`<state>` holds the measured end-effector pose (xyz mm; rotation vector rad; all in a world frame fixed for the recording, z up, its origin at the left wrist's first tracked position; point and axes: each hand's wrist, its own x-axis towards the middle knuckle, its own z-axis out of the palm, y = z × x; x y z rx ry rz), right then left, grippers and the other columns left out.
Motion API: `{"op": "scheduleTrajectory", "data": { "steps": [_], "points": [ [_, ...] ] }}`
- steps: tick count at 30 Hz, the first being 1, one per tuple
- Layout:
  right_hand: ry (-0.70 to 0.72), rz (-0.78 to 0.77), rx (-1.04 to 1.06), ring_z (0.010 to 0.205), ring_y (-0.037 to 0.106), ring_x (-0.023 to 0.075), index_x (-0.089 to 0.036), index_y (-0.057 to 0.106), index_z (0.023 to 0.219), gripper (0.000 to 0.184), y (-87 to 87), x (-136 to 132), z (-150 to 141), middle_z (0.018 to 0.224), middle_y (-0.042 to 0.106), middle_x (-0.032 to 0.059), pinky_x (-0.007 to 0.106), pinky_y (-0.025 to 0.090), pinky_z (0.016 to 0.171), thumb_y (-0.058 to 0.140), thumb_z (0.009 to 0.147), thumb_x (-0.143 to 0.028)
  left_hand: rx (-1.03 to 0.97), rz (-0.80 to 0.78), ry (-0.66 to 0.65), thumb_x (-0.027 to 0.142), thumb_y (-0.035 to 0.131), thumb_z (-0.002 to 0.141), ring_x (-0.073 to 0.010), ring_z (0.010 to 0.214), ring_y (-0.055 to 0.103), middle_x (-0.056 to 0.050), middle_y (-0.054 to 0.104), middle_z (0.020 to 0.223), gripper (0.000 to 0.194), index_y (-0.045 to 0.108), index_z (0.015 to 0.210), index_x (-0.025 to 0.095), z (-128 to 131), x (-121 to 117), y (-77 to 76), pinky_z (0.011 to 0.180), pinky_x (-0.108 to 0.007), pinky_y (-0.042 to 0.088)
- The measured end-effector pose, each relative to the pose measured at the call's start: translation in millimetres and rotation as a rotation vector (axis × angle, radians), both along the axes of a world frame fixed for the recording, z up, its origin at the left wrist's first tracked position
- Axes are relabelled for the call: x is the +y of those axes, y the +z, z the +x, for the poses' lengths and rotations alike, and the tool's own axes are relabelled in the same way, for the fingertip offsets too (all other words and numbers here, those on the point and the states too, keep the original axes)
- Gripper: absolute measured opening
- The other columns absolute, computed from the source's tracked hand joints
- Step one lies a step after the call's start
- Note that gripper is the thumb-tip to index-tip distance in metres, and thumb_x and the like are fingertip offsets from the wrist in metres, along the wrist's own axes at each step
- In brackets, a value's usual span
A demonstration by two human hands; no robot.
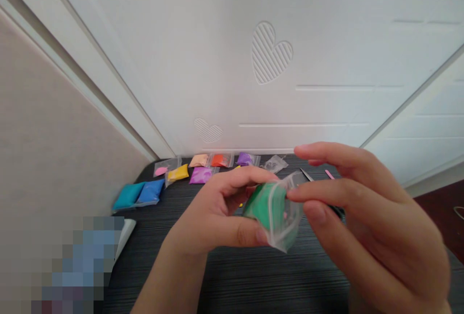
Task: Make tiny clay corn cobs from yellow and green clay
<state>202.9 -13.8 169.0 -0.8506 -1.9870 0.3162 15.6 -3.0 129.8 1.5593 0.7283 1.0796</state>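
Note:
My left hand (221,217) is closed around a small clear zip-lock bag of green clay (266,205), thumb in front and fingers behind. The bag's mouth, with its white zip strip, points right toward my right hand (369,217). That hand has its fingers apart; one fingertip reaches the bag's edge and appears to touch it, while the thumb stays clear of the plastic. The lower part of the bag is hidden inside my left hand.
On the dark table (253,280) lie bags of teal clay (128,195), blue clay (150,192), yellow clay (177,173) and purple clay (246,159), among several others. Pointed metal tips (306,174) and a pink stick (329,174) lie behind my right hand. A white panel rises behind.

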Motion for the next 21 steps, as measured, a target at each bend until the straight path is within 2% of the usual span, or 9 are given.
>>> {"op": "scheduleTrajectory", "data": {
  "steps": [4, 8, 10, 14, 21],
  "points": [
    [-0.023, -0.016, -0.069, 0.105, 0.051, 0.0215, -0.027, 0.062, 0.082, 0.012, -0.8, 4.6, 3.4, 0.117, 0.052, 0.0008, 0.035, 0.046, 0.086, 0.054, 0.076, -0.019, 0.158, 0.096, 0.074, 0.033, 0.070, 0.063, -0.0173, 0.075, 0.057, -0.004, 0.060, 0.087, 0.041, 0.057, 0.101, 0.025, 0.9, 1.0, 3.7, 0.063, -0.027, 0.047],
    [-0.065, -0.086, -0.118, 0.102, 0.053, 0.0160, -0.030, 0.063, 0.082, 0.012, -6.3, 14.4, 4.2, 0.113, 0.055, -0.0042, 0.029, 0.045, 0.086, 0.058, 0.076, -0.022, 0.400, 0.315, 0.306, 0.026, 0.071, 0.063, -0.0170, 0.089, 0.055, -0.002, 0.056, 0.095, 0.042, 0.052, 0.101, 0.026, 2.3, 0.4, 9.2, 0.075, -0.028, 0.045],
    [-0.081, -0.125, -0.107, 0.101, 0.053, 0.0134, -0.033, 0.063, 0.083, 0.012, -9.6, 18.9, 3.3, 0.113, 0.056, -0.0071, 0.026, 0.045, 0.085, 0.060, 0.075, -0.024, 0.478, 0.388, 0.378, 0.025, 0.070, 0.065, -0.0168, 0.096, 0.053, -0.001, 0.055, 0.101, 0.042, 0.048, 0.101, 0.027, 3.5, -0.9, 10.7, 0.082, -0.029, 0.043],
    [-0.084, -0.176, -0.059, 0.100, 0.055, 0.0110, -0.036, 0.064, 0.084, 0.013, -14.0, 23.7, -0.2, 0.111, 0.057, -0.0100, 0.024, 0.045, 0.086, 0.063, 0.073, -0.029, 0.595, 0.514, 0.419, 0.027, 0.069, 0.067, -0.0154, 0.101, 0.050, -0.001, 0.056, 0.102, 0.041, 0.045, 0.100, 0.024, 5.9, -2.7, 12.4, 0.089, -0.030, 0.039],
    [-0.063, -0.224, -0.001, 0.103, 0.053, 0.0091, -0.033, 0.064, 0.087, 0.016, -17.7, 29.0, -7.5, 0.113, 0.058, -0.0092, 0.021, 0.042, 0.090, 0.063, 0.073, -0.027, 0.680, 0.660, 0.485, 0.023, 0.064, 0.072, -0.0150, 0.102, 0.050, -0.002, 0.056, 0.102, 0.032, 0.046, 0.097, 0.021, 7.9, -1.7, 12.8, 0.087, -0.028, 0.040]
  ]
}}
